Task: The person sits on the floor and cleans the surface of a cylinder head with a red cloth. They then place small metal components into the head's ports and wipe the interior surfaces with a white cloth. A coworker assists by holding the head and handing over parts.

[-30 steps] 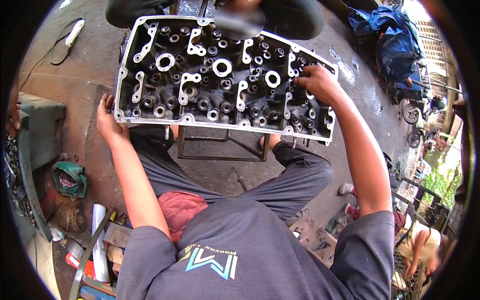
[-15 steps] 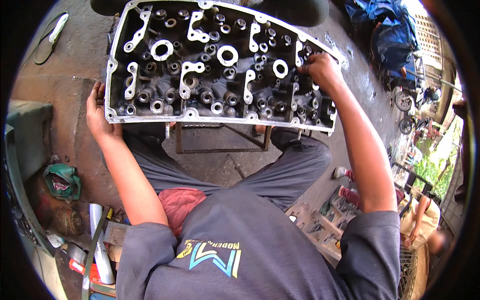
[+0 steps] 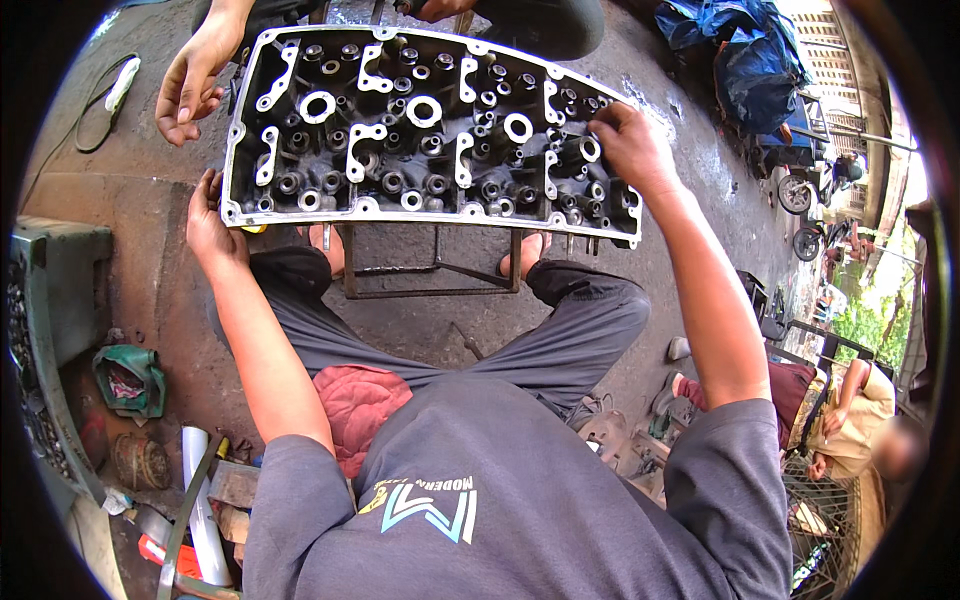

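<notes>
A greasy engine cylinder head (image 3: 430,213), with a pale machined rim and dark oily pockets, spans the upper middle of the view. My left hand (image 3: 214,228) grips its near left corner, with the fingers behind and under the edge. At the right end, my right hand (image 3: 636,150) is closed on the casting, its fingertips reaching over the rim to the inside. Just what those fingertips hold is partly hidden. A co-worker's hand (image 3: 200,82) hangs with loosely bent fingers beyond the left end, apart from the casting.
Below the casting stands a metal frame stand (image 3: 430,292), between my legs. A co-worker's other hand (image 3: 442,9) shows at the far edge. To the left are a green bag (image 3: 130,383) and a white tube (image 3: 200,510). Another person (image 3: 850,410) sits at right.
The cylinder head has shifted a little to the left and looks slightly smaller, my hands still on it. A co-worker's hands have come into view at the far side.
</notes>
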The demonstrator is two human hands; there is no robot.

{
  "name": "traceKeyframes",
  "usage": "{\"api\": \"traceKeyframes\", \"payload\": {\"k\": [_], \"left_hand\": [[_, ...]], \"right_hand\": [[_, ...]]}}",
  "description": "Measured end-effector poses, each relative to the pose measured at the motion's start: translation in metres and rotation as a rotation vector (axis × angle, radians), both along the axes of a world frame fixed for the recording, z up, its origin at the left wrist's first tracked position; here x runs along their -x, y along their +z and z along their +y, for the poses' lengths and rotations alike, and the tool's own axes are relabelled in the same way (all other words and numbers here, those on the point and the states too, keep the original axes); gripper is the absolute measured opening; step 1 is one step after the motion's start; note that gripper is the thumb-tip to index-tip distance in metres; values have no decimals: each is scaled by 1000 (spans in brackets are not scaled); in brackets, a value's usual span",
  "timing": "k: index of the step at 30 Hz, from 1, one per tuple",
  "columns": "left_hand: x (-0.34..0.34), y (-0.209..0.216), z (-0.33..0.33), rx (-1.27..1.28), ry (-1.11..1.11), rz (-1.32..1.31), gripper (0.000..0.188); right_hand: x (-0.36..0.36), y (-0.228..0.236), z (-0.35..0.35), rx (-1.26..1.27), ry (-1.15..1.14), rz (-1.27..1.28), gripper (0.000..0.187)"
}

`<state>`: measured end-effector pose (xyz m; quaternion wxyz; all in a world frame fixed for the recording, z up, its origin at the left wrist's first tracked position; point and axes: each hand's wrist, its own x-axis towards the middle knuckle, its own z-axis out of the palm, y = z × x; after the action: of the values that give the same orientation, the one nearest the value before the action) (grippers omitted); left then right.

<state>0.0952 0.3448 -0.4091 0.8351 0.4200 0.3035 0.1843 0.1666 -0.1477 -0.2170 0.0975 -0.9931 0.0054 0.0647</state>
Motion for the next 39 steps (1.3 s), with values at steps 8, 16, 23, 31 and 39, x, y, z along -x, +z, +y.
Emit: {"api": "traceKeyframes", "payload": {"k": [8,16,23,31,39], "left_hand": [[-10,19,-14,67,1,42,36],[-6,22,-9,85,69,32,35],[26,141,-61,-721,447,-71,21],[27,198,-155,-1047,-113,-312,12],[91,188,-156,-1027,-173,-37,13]], "right_hand": [[18,-42,36,161,-31,-56,26],[13,-59,26,-110,-312,-43,30],[20,-39,-21,-439,-397,-189,30],[10,-38,-15,-457,-216,-108,34],[-13,-41,-7,-330,-280,243,35]]}}
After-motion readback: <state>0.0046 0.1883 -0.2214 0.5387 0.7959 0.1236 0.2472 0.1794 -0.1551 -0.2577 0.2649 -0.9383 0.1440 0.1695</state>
